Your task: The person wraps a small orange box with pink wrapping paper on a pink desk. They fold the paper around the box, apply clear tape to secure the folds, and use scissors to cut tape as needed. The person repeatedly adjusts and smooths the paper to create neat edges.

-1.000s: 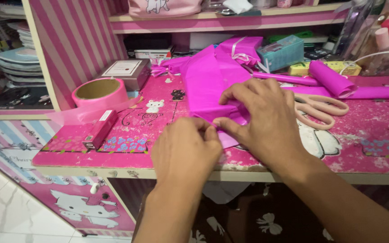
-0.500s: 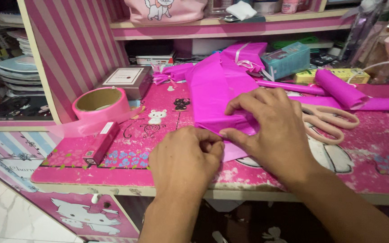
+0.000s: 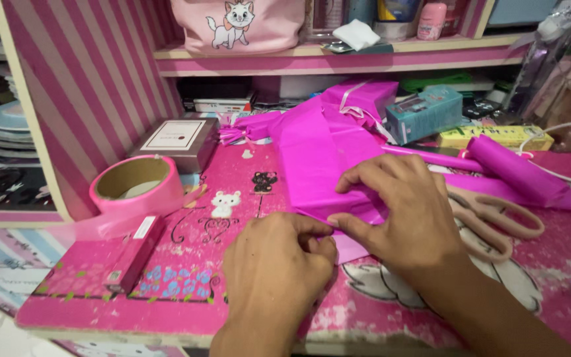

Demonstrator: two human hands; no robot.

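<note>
Both hands have slid slightly right along the pink desk, still pinching the magenta paper sheet.

Left hand and right hand meet, clamped on its near fold; beyond them, striped shelves; left, a tape roll.

Two bare, sleeveless forearms
</note>
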